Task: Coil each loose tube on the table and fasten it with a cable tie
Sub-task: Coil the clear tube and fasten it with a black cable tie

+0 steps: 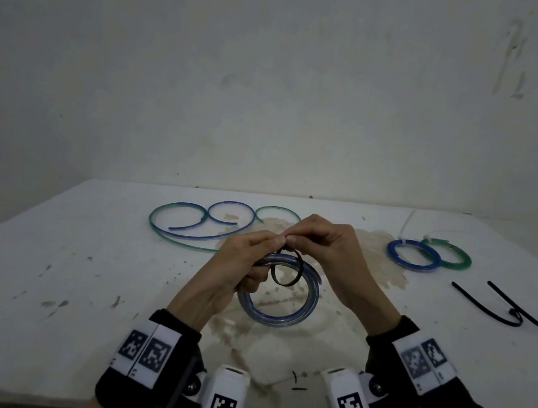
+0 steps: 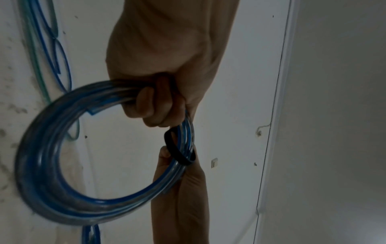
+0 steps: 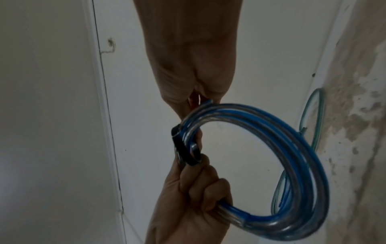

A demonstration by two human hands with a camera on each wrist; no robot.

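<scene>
Blue tube coil (image 1: 279,295) is gripped above the worktop (image 1: 43,276) by curled left hand (image 1: 237,268) fingers, so turns stay bundled. Black cable tie (image 1: 286,270), looped round coil, is pinched by right hand (image 1: 327,246) fingertips, prob. for threading.

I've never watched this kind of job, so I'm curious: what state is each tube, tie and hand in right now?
Blue-striped coil: wound up, held above the table.
Black cable tie: looped loosely around the coil, not tight.
Left hand: grips the coil.
Right hand: pinches the tie.
Loose tubes: uncoiled on the table.
Two small coils: already coiled.
Spare ties: unused, lying flat.
</scene>
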